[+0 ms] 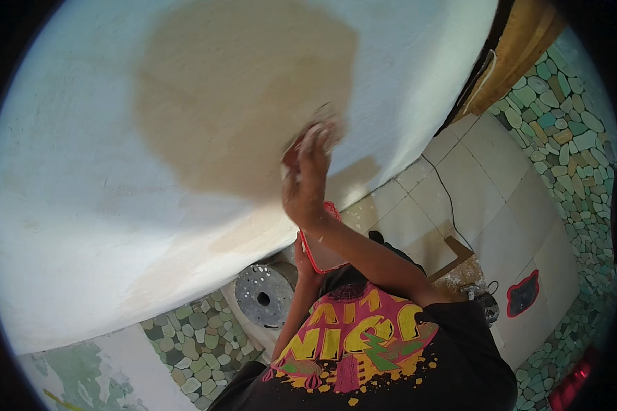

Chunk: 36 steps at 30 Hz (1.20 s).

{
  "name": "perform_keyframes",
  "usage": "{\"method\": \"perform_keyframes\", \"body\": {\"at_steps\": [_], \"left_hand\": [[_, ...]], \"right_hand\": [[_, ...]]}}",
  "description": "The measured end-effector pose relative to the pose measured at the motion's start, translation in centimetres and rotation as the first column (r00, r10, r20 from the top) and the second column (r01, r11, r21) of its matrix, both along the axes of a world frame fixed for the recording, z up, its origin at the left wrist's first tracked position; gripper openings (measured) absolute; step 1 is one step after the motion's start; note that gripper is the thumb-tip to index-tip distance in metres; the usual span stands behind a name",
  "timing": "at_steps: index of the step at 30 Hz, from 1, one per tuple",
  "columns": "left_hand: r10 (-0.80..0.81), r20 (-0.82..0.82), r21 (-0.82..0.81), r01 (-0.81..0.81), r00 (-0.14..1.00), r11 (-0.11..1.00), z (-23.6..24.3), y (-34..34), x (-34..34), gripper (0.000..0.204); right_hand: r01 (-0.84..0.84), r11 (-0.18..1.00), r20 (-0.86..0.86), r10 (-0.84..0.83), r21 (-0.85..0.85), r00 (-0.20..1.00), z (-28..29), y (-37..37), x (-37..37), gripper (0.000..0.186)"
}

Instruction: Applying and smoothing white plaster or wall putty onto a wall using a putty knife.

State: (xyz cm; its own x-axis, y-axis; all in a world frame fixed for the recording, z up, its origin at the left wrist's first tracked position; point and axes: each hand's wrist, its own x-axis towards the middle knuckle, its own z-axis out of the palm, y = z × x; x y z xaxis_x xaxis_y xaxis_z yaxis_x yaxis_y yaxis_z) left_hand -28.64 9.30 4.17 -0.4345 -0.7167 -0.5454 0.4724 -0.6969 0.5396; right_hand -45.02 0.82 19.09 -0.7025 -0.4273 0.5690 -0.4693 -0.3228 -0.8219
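Observation:
My right hand [305,178] grips a whitish, reddish-brown pad [328,133], blurred, at the pale wall [68,144], inside the shadow cast on it. Below, my left hand [303,262] holds a red-rimmed tray [325,250] low beside the wall, partly hidden behind my right forearm.
A grey speckled disc [262,277] stands by the wall base. On the tiled floor [493,178] lie a cable, a brown angled piece [459,250], a dark machine [487,305] and a red-edged dark object [522,294]. Pebble mosaic [562,123] runs along the right; wood [511,48] is upper right.

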Motion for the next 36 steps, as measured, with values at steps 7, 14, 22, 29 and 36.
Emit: {"method": "perform_keyframes", "body": {"at_steps": [7,14,22,29,36], "left_hand": [[-0.061,0.056,-0.102,0.066,0.997,0.993,0.6,-0.6,-2.1,0.057],[0.016,-0.024,-0.075,-0.018,1.0,0.997,3.9,1.3,-2.8,0.063],[0.058,-0.144,-0.082,-0.071,0.988,0.994,4.9,0.6,-3.0,0.062],[0.001,-0.073,-0.234,-0.018,0.997,0.972,7.6,-0.5,-5.5,0.062],[-0.029,0.028,-0.409,0.038,0.999,0.912,5.9,-0.2,-6.5,0.061]], "right_hand": [[-0.331,0.937,-0.094,0.342,0.115,0.935,-0.7,6.3,3.0,0.072],[-0.544,0.832,0.471,0.526,-0.112,0.708,-1.2,12.5,-3.5,0.028],[-0.453,0.876,0.849,0.359,-0.164,0.388,-2.6,17.7,-9.3,0.026],[-0.556,0.761,0.862,0.486,-0.335,0.146,-0.2,18.7,-5.6,0.039],[-0.733,0.675,0.606,0.549,0.086,0.576,-0.7,19.0,-3.8,0.025]]}}
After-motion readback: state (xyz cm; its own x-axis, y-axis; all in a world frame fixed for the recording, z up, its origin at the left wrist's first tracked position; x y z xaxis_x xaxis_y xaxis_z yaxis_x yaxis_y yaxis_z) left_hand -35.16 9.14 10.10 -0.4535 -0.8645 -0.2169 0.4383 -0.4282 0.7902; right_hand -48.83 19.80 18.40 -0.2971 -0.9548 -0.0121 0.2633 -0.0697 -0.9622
